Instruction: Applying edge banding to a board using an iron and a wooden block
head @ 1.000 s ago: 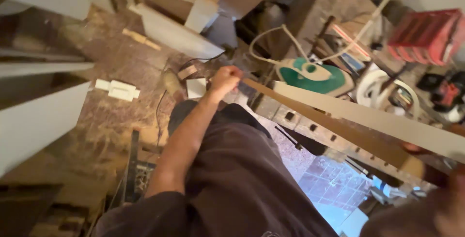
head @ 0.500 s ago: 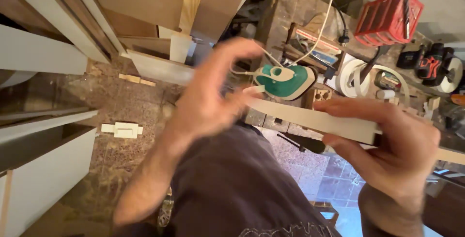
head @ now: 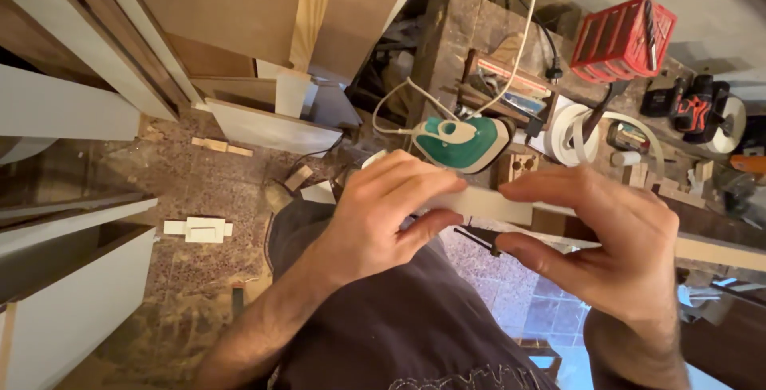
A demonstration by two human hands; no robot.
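A long pale board edge runs from the centre to the right, tilted slightly down to the right. My left hand grips its near end, fingers wrapped over the top and thumb underneath. My right hand is further along it, fingers curled over the top edge and thumb below, pinching the strip. Behind the board lies a green and white clothes iron with a white cord.
White panels lean at the left; wooden boards stand at the top. A red crate, a roll of white edge tape and power tools sit at the right. Wood offcuts lie on the stone floor.
My left hand rose from low near the floor and closed on the board's near end. My right hand came onto the board. The view swung toward the workbench.
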